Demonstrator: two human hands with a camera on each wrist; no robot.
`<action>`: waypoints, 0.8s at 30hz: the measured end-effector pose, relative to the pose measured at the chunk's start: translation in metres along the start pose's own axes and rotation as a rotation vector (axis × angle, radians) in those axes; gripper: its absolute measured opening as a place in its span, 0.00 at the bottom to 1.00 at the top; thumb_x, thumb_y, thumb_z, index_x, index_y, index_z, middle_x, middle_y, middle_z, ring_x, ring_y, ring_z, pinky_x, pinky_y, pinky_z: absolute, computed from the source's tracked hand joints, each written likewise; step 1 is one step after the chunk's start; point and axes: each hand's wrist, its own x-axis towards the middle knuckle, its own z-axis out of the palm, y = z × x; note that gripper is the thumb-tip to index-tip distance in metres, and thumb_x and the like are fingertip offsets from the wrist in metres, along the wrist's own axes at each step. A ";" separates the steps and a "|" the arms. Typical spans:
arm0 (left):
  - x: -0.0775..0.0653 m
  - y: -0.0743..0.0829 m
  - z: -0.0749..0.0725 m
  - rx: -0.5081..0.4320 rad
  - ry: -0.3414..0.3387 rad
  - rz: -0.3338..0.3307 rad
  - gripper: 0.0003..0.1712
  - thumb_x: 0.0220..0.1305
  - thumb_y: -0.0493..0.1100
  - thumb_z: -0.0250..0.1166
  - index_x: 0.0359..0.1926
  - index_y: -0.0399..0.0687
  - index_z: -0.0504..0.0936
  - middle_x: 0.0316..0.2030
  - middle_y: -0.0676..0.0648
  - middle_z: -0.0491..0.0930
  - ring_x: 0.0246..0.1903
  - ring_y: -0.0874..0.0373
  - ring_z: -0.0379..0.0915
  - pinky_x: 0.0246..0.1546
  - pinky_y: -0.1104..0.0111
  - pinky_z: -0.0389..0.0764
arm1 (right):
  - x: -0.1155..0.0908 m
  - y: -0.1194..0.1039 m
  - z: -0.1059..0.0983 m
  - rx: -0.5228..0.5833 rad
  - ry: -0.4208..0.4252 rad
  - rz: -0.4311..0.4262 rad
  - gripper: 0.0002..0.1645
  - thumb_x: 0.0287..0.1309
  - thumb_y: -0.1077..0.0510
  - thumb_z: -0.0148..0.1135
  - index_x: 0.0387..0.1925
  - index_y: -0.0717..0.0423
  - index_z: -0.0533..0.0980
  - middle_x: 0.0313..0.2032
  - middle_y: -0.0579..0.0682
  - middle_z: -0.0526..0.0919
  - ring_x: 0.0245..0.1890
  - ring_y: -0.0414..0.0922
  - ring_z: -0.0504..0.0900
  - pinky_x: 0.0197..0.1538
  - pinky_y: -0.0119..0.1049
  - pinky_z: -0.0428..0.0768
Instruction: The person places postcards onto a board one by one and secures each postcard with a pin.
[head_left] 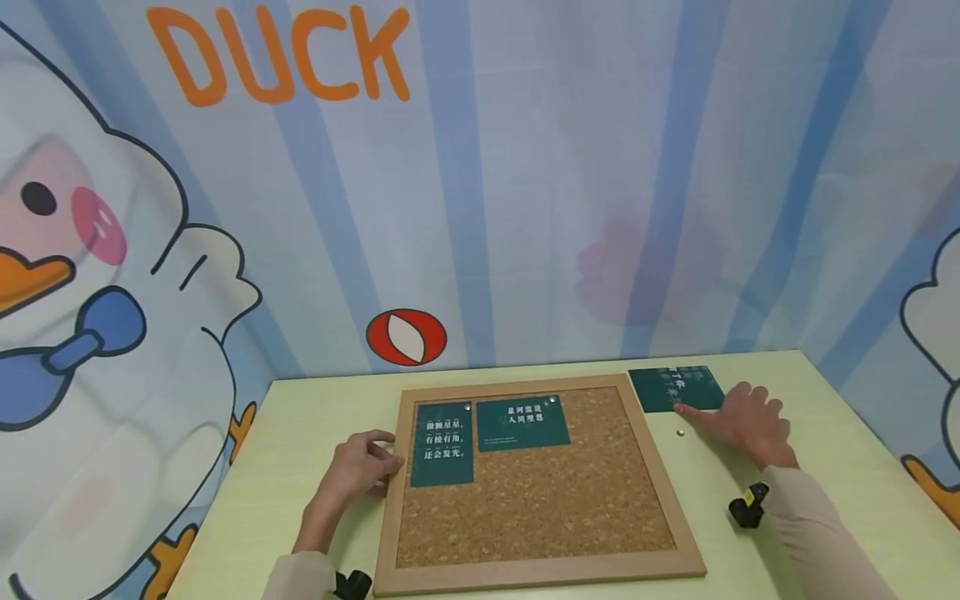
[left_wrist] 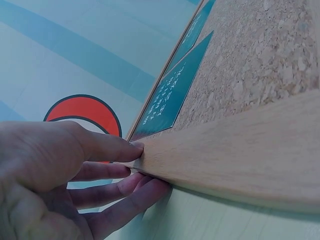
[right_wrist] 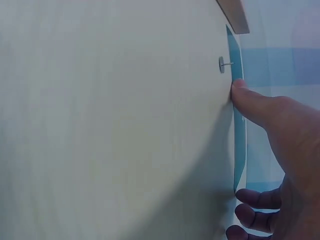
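A wood-framed corkboard (head_left: 536, 508) lies on the table. My left hand (head_left: 360, 468) holds its left edge, the thumb (left_wrist: 135, 147) on top of the frame and the fingers at its side. Two dark green cards with white writing are on the cork: an upright card (head_left: 442, 462) at the left and a sideways card (head_left: 517, 435) beside it, each with a pin at its upper right. Right of the board lies a third green card (head_left: 663, 398). My right hand (head_left: 750, 425) touches that card with its thumb, fingers spread apart. Close to the thumb sits a loose thumbtack (right_wrist: 222, 65), point up.
The pale yellow table (head_left: 300, 417) reaches back to a blue-striped cloth backdrop (head_left: 517, 208) printed with cartoon ducks. A small black device (head_left: 747, 506) is worn at the right wrist, another (head_left: 352, 585) at the left.
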 end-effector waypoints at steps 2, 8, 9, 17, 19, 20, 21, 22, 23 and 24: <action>0.000 0.000 0.000 -0.008 0.002 -0.002 0.26 0.67 0.35 0.70 0.64 0.31 0.77 0.38 0.40 0.82 0.29 0.53 0.83 0.28 0.61 0.87 | 0.002 0.000 -0.001 0.020 -0.014 0.004 0.55 0.51 0.16 0.61 0.33 0.68 0.66 0.39 0.75 0.66 0.40 0.74 0.67 0.34 0.63 0.70; 0.000 0.000 0.001 -0.017 0.005 0.003 0.26 0.67 0.34 0.70 0.64 0.31 0.77 0.38 0.40 0.82 0.29 0.53 0.83 0.28 0.60 0.87 | 0.004 -0.003 -0.004 0.057 -0.047 0.048 0.57 0.51 0.18 0.64 0.37 0.72 0.65 0.41 0.77 0.64 0.42 0.74 0.66 0.37 0.65 0.70; 0.000 0.000 0.000 -0.016 0.006 0.002 0.26 0.67 0.34 0.70 0.64 0.31 0.77 0.38 0.40 0.82 0.29 0.53 0.83 0.28 0.60 0.87 | 0.004 -0.003 -0.003 0.064 -0.042 0.059 0.58 0.50 0.18 0.65 0.38 0.73 0.64 0.41 0.77 0.64 0.42 0.74 0.66 0.38 0.66 0.70; 0.001 -0.002 0.001 -0.014 0.010 -0.002 0.26 0.67 0.34 0.70 0.64 0.32 0.77 0.38 0.40 0.82 0.30 0.53 0.83 0.28 0.61 0.87 | 0.002 -0.004 0.002 0.113 0.022 0.088 0.59 0.48 0.22 0.72 0.43 0.74 0.59 0.42 0.74 0.64 0.42 0.74 0.65 0.41 0.68 0.67; 0.001 -0.002 0.001 -0.015 0.013 -0.004 0.26 0.67 0.34 0.70 0.64 0.32 0.77 0.38 0.40 0.82 0.30 0.53 0.83 0.29 0.61 0.87 | 0.003 -0.003 0.001 0.125 0.028 0.086 0.58 0.47 0.23 0.73 0.43 0.72 0.59 0.43 0.74 0.65 0.42 0.74 0.65 0.42 0.69 0.67; 0.001 -0.002 0.001 -0.014 0.015 -0.006 0.26 0.67 0.35 0.70 0.64 0.32 0.77 0.38 0.40 0.82 0.30 0.53 0.83 0.29 0.61 0.87 | 0.004 -0.002 0.001 0.131 0.022 0.088 0.58 0.47 0.23 0.73 0.43 0.72 0.59 0.43 0.74 0.65 0.43 0.75 0.65 0.42 0.69 0.67; 0.001 -0.002 0.001 -0.014 0.015 -0.007 0.26 0.67 0.35 0.70 0.64 0.33 0.77 0.38 0.40 0.82 0.30 0.53 0.83 0.29 0.61 0.87 | 0.005 -0.001 0.000 0.138 0.010 0.094 0.59 0.47 0.23 0.73 0.44 0.73 0.59 0.44 0.75 0.65 0.43 0.75 0.65 0.43 0.70 0.67; 0.001 -0.002 0.001 -0.014 0.015 -0.009 0.26 0.67 0.35 0.70 0.64 0.33 0.77 0.38 0.40 0.81 0.30 0.53 0.82 0.29 0.61 0.87 | 0.005 -0.001 -0.002 0.146 -0.007 0.099 0.60 0.47 0.23 0.73 0.44 0.74 0.59 0.44 0.76 0.65 0.44 0.75 0.65 0.43 0.70 0.67; 0.001 -0.002 0.002 -0.013 0.015 -0.010 0.26 0.67 0.35 0.70 0.64 0.33 0.77 0.38 0.40 0.81 0.30 0.53 0.82 0.29 0.61 0.87 | 0.006 0.001 -0.003 0.154 -0.028 0.104 0.60 0.47 0.24 0.73 0.45 0.75 0.59 0.45 0.77 0.64 0.45 0.76 0.65 0.44 0.70 0.67; 0.001 -0.002 0.002 -0.014 0.015 -0.013 0.26 0.67 0.35 0.70 0.64 0.33 0.77 0.38 0.40 0.81 0.30 0.53 0.82 0.29 0.61 0.87 | 0.007 0.002 -0.005 0.164 -0.051 0.110 0.62 0.47 0.23 0.73 0.46 0.76 0.58 0.46 0.78 0.64 0.46 0.76 0.64 0.44 0.71 0.67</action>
